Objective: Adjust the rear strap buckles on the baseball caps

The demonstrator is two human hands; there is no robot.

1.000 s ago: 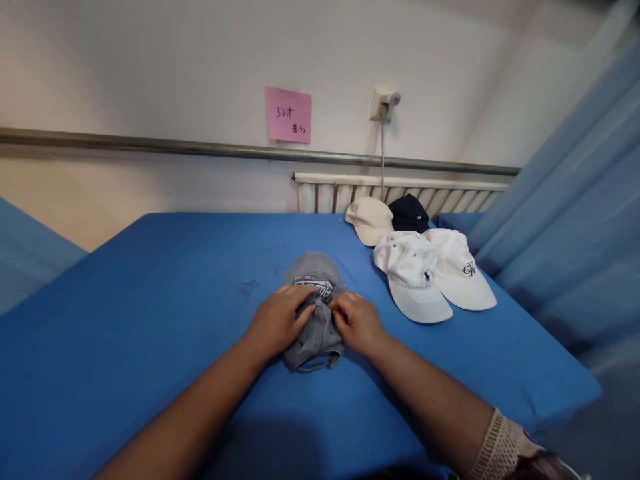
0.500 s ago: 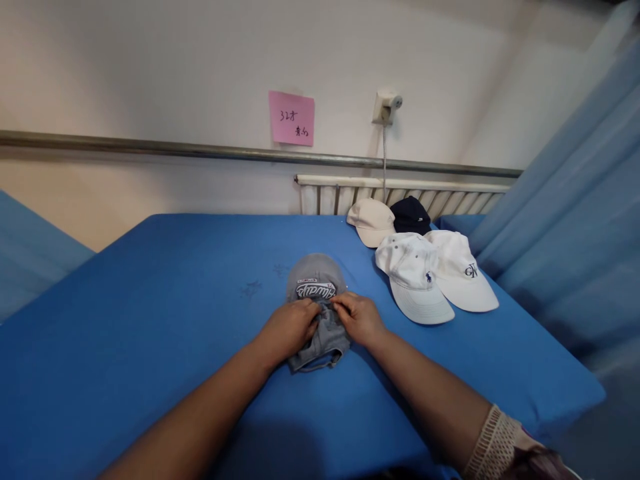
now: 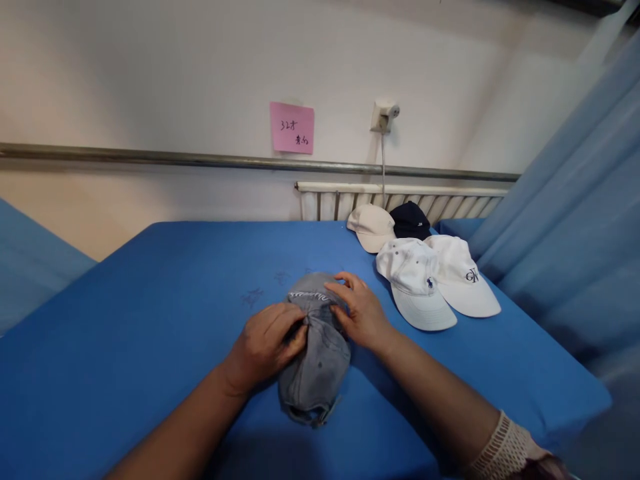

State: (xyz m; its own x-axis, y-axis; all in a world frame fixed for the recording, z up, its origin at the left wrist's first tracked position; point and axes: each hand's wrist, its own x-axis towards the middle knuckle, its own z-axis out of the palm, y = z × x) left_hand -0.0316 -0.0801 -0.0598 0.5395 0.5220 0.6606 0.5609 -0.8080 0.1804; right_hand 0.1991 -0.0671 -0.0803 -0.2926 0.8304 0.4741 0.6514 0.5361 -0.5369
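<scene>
A grey baseball cap (image 3: 323, 363) with white lettering lies in front of me, its brim pointing away and its back strap towards me. On the left side of the crown, my left hand (image 3: 267, 343) pinches the fabric between thumb and fingers. My right hand (image 3: 360, 310) is at the right side near the brim, with the thumb tucked against the crown and the fingers curled over the cap's edge. Part of the lettering and brim is hidden by my hands.
To the right lie a pale cap with a horse logo (image 3: 411, 280), a white cap (image 3: 457, 270), a cream cap (image 3: 371, 223) and a navy cap (image 3: 410, 219). All are on the blue-covered bed (image 3: 200, 287). A blue curtain (image 3: 565, 220) hangs at the right.
The crumpled crown of the grey cap has been pulled up and spreads fuller towards me. My left hand has shifted left and down; the right hand's fingers have opened further over the brim.
</scene>
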